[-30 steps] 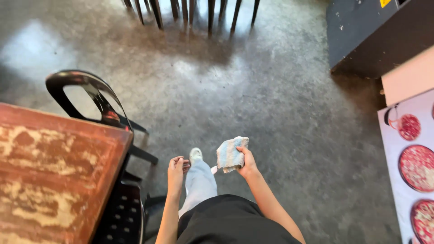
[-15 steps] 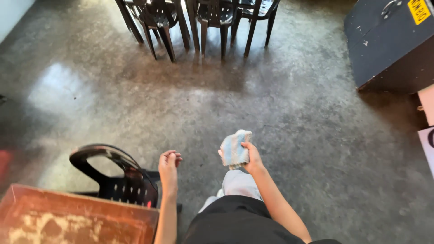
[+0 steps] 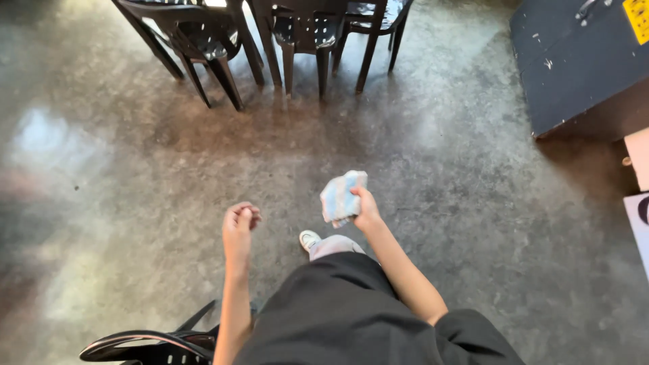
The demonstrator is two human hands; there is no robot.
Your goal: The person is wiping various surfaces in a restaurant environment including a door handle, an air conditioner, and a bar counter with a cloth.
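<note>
Near the middle of the frame, the right hand point(image 3: 367, 211) grips a folded cloth point(image 3: 343, 197), striped pale blue and white, fingers wrapped round its lower edge so most of it stands up above the fist. The left hand point(image 3: 239, 221), just left of centre, holds nothing; its fingers are curled loosely inward. Below them a white shoe point(image 3: 309, 238) steps on the grey concrete floor point(image 3: 135, 203). Dark chairs point(image 3: 203, 40) stand along the top edge, another chair point(image 3: 155, 343) at lower left, and a black case point(image 3: 581, 61) at upper right. Carrying the cloth well means keeping it bunched tight (no trailing corner) and walking clear of the chair legs.
</note>
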